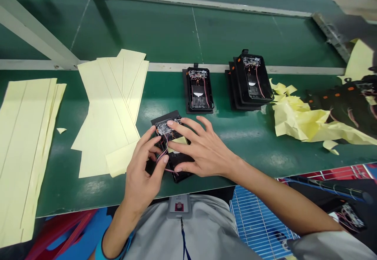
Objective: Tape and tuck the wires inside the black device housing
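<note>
- At the near edge of the green bench, just before the person's waist, lies a black plastic housing, open side up and slightly askew.
- I'd judge it light and stiff — a shell best held by its side walls, smooth enough to slip a little.
- Its circuit board and thin wires look fragile (a snagged lead could tear loose); the yellow paper piece inside should bend easily.
- Left hand: half curled at the housing's left side, thumb beside the wires — whether it pinches them, I cannot tell.
- Right hand: spread wide, palm down, one fingertip at the circuit board, another at the yellow paper piece.
</note>
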